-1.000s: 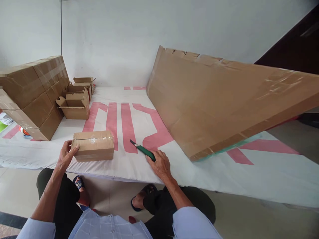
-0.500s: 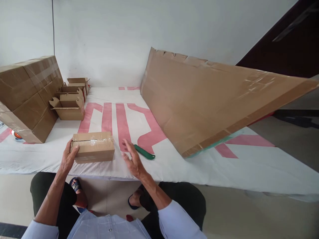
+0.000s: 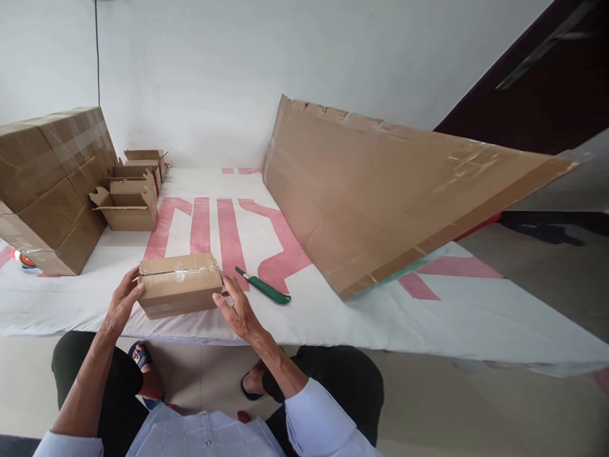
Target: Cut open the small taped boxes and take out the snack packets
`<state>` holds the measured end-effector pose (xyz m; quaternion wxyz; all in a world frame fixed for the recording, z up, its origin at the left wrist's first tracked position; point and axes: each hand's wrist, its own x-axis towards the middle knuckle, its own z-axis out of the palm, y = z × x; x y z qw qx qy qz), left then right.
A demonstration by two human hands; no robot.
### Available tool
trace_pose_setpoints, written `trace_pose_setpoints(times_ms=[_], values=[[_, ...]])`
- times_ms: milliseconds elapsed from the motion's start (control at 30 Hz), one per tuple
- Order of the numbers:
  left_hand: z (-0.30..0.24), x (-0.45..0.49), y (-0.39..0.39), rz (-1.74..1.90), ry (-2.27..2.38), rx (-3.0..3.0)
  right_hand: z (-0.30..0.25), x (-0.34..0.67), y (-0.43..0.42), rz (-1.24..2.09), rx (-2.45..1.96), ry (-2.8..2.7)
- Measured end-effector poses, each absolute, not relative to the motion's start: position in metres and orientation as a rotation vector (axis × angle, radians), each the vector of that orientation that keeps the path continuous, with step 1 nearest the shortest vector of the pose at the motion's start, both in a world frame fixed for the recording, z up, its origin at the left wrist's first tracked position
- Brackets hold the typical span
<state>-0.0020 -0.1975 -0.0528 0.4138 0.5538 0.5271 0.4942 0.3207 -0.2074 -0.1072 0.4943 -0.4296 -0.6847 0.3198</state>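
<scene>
A small taped cardboard box (image 3: 179,284) sits near the front edge of the white sheet with pink letters (image 3: 333,311). My left hand (image 3: 122,301) grips its left end, fingers curled over the edge. My right hand (image 3: 236,306) holds its right end, thumb and fingers against the side. A green-handled utility knife (image 3: 266,288) lies on the sheet just right of my right hand, untouched.
A large flat cardboard sheet (image 3: 380,190) leans across the right half of the surface. Big taped cartons (image 3: 47,184) stand at the far left. Several small open boxes (image 3: 130,197) sit beside them. Below are my knees and sandalled feet on the tiled floor.
My right hand let go of the green knife, moved left and took hold of the small box's right end. The left hand stayed on the box.
</scene>
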Motion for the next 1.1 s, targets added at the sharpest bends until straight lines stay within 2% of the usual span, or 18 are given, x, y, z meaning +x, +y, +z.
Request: trace_pose_setpoints(times_ms=[167, 433, 533, 667, 833, 1100], values=[[-0.055, -0.017, -0.193, 1.238, 1.252, 1.282, -0.116, 0.332, -0.199, 0.676, -1.125, -1.605], [-0.064, -0.012, -0.189, 1.328, 1.148, 1.21, -0.163, 0.42, -0.179, 0.103, -1.542, -1.778], [-0.062, -0.009, -0.188, 1.362, 1.114, 1.183, -0.186, 0.449, -0.181, 0.043, -1.745, -1.861], [-0.056, -0.005, -0.187, 1.395, 1.12, 1.164, -0.203, 0.464, -0.189, -0.017, -1.754, -1.909], [-0.054, -0.001, -0.187, 1.417, 1.14, 1.151, -0.201, 0.46, -0.192, 0.046, -1.736, -1.817], [-0.055, 0.001, -0.187, 1.42, 1.195, 1.098, -0.169, 0.453, -0.189, 0.466, -1.677, -1.46]])
